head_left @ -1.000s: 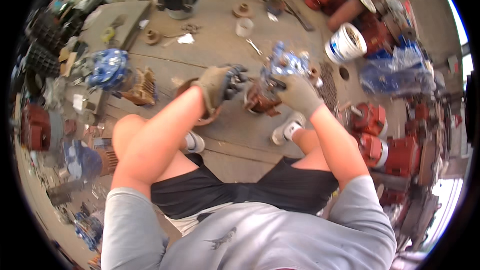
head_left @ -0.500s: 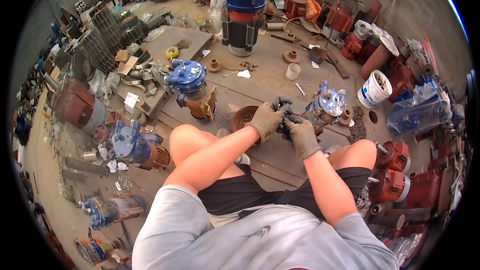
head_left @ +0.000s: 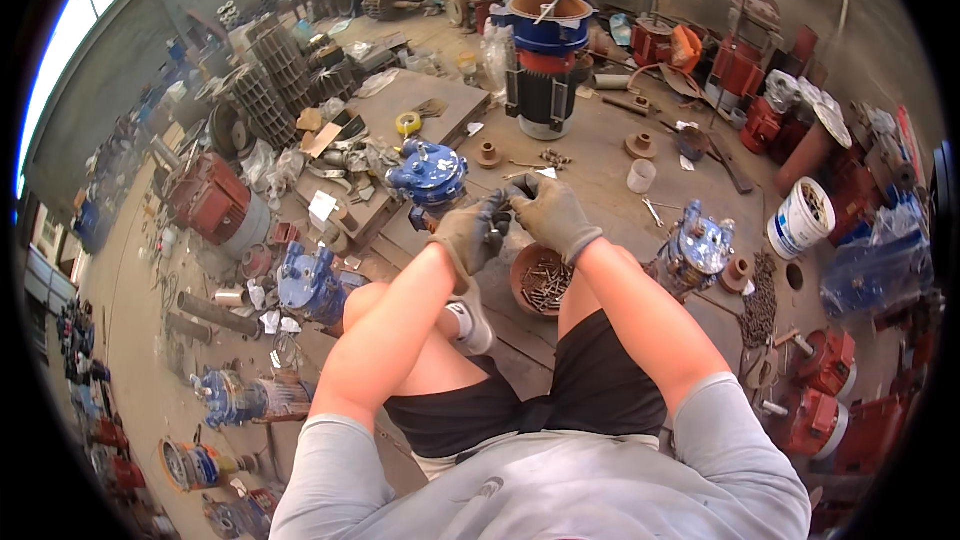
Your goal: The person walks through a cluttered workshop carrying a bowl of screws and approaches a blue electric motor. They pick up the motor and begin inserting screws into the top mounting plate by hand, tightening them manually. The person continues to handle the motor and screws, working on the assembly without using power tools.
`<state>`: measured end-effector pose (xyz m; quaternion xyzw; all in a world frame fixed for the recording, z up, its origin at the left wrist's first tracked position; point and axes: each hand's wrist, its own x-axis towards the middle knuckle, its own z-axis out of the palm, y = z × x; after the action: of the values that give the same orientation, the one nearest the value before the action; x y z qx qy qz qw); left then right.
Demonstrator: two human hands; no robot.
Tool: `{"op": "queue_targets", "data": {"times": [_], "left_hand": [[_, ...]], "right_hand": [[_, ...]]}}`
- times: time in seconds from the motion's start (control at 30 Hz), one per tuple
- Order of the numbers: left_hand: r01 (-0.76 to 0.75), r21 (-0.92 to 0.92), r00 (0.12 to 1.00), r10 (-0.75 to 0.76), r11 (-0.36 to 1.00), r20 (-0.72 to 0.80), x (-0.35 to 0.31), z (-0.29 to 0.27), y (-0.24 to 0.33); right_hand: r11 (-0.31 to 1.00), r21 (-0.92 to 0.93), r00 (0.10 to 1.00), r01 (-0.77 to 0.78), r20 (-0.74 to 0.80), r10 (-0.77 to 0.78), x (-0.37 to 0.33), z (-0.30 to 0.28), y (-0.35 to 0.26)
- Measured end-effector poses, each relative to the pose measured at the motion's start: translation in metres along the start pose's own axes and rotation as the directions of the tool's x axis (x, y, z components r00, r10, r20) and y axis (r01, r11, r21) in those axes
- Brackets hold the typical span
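Both my hands wear grey-brown work gloves with dark fingers. My left hand is curled closed beside the nearest blue-topped motor; small metal pieces seem to show at its fingers, too small to name. My right hand reaches in from the right with its fingers pinched together, meeting the left fingertips. Whatever lies between the fingertips is hidden. Below my hands sits a round rusty bowl filled with loose bolts. Another blue-topped motor stands to the right of my right forearm.
A tall black motor with a blue flange stands ahead. On the floor lie a wrench, a clear cup and flanged hubs. A white bucket stands right; a low steel plate with yellow tape lies left.
My hands have moved left, from beside the right blue motor to near the left one. My right knee has swung inward. The bowl's bolts now show, and the view has turned left.
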<state>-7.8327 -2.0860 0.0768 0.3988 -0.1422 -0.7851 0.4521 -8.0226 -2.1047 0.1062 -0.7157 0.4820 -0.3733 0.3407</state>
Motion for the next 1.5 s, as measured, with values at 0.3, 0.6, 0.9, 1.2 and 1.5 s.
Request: {"op": "queue_targets", "data": {"times": [0.3, 0.6, 0.9, 1.2, 1.5], "left_hand": [[-0.169, 0.530, 0.763, 0.451, 0.831, -0.463, 0.021, -0.108, 0.097], [-0.039, 0.653, 0.744, 0.458, 0.756, -0.486, 0.073, -0.194, 0.128], [-0.067, 0.469, 0.716, 0.370, 0.880, -0.592, 0.053, -0.209, 0.136], [-0.345, 0.183, 0.804, 0.390, 0.921, -0.448, 0.035, -0.154, 0.152], [-0.508, -0.094, 0.710, 0.355, 0.856, -0.608, 0.043, -0.180, 0.167]], "right_hand": [[0.991, 0.066, 0.981, -0.118, 0.160, 0.106, 0.164, 0.084, 0.068], [0.968, -0.249, 0.974, -0.026, 0.211, 0.081, 0.268, 0.154, 0.129], [0.829, -0.475, 0.853, 0.296, 0.521, -0.006, 0.287, 0.166, 0.100], [0.961, 0.249, 0.806, -0.122, 0.590, -0.051, 0.243, 0.182, 0.009], [0.943, -0.005, 0.765, 0.332, 0.586, -0.266, 0.288, 0.230, -0.010]]}}
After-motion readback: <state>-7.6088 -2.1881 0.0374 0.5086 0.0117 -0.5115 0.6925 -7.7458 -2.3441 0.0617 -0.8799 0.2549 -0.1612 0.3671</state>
